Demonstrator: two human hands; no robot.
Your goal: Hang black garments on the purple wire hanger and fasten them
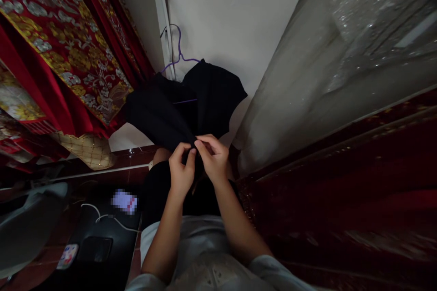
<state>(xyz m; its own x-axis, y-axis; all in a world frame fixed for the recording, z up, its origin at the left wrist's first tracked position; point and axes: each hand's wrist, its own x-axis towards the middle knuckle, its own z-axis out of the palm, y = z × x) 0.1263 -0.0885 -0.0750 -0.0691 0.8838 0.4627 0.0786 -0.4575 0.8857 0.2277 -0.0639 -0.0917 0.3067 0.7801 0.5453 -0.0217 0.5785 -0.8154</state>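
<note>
A black garment [191, 100] hangs on a purple wire hanger [180, 52] against the white wall. My left hand [180, 170] and my right hand [213, 157] meet at its lower front edge. Both are closed in a pinch on the black cloth, fingertips almost touching. Whatever small part lies between the fingers is too dark to make out.
Red and gold embroidered garments [64, 41] hang at the left. A garment in clear plastic cover [327, 63] hangs at the right above dark red fabric [344, 209]. At lower left lie a phone [94, 249], a white cable [102, 219] and a card [67, 256].
</note>
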